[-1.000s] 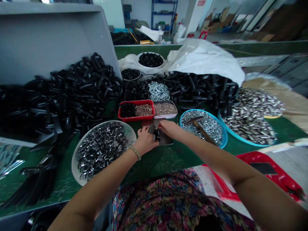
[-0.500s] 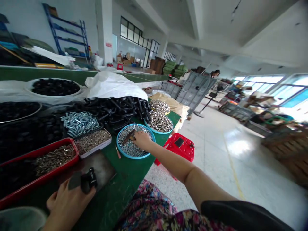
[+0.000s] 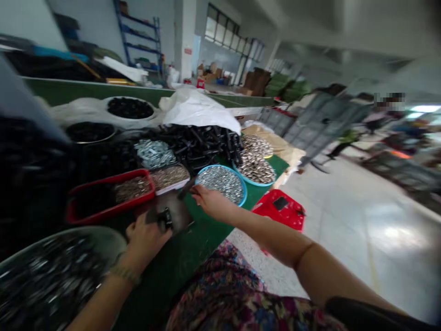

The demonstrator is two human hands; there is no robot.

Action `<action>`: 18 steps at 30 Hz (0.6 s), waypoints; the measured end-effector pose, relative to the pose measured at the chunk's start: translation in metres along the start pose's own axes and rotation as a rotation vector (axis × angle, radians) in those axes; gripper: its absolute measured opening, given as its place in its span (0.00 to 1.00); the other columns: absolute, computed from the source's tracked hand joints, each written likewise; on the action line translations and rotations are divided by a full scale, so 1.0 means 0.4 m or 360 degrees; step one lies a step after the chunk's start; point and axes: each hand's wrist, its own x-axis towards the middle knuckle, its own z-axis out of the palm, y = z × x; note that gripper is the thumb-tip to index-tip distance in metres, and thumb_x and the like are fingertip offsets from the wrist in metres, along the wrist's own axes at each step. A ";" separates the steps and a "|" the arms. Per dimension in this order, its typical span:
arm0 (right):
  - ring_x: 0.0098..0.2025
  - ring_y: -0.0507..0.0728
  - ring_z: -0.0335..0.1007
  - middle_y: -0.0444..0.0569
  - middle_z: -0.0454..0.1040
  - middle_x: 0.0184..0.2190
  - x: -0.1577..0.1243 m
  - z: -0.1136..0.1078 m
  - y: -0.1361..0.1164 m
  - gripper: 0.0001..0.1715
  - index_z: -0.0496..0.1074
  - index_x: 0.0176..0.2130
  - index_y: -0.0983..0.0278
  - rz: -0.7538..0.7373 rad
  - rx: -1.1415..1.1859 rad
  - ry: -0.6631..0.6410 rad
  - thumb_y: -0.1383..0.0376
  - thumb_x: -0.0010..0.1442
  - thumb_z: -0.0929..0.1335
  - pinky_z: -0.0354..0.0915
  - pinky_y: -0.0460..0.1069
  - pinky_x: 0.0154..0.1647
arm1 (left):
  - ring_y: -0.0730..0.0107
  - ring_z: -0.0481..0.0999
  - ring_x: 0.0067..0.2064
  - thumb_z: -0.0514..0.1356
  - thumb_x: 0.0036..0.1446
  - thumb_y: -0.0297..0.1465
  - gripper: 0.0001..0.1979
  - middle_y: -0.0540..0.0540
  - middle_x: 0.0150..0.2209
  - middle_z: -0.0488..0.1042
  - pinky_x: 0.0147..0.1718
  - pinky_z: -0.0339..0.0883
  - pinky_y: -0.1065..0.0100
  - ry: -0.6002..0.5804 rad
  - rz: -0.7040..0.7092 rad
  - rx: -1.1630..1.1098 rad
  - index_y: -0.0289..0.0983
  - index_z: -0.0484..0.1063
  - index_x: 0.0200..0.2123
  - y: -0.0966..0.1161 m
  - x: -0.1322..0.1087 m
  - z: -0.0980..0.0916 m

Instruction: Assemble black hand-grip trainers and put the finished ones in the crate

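My left hand [image 3: 146,236] is closed round a small black part [image 3: 166,219] with a grey round piece beside it, held over a dark metal plate [image 3: 177,210] on the green table [image 3: 193,239]. My right hand [image 3: 210,202] hovers just in front of the blue bowl [image 3: 241,186] of small silver nuts, fingers pinched; a dark hammer handle [image 3: 188,187] pokes out at its fingertips. The frame is motion-blurred, so I cannot tell whether the right hand grips the hammer.
A red tray [image 3: 106,197] and a white tray [image 3: 170,177] hold small fasteners. A pale bowl of metal rings [image 3: 51,276] sits near left. Black handles [image 3: 203,145] are heaped behind. A second blue bowl [image 3: 257,168], a red stool [image 3: 280,207] and floor lie right.
My right hand has come back from inside the blue bowl towards the plate. The camera swung back left, bringing my left hand and the bowl of rings into view.
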 end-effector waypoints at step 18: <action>0.41 0.59 0.74 0.53 0.74 0.44 0.066 0.037 -0.001 0.19 0.61 0.55 0.59 0.0103 -0.0320 -0.0118 0.58 0.69 0.55 0.64 0.50 0.39 | 0.53 0.63 0.55 0.59 0.52 0.36 0.27 0.39 0.53 0.67 0.52 0.53 0.53 -0.0123 0.0034 -0.0116 0.40 0.64 0.56 0.015 -0.016 -0.054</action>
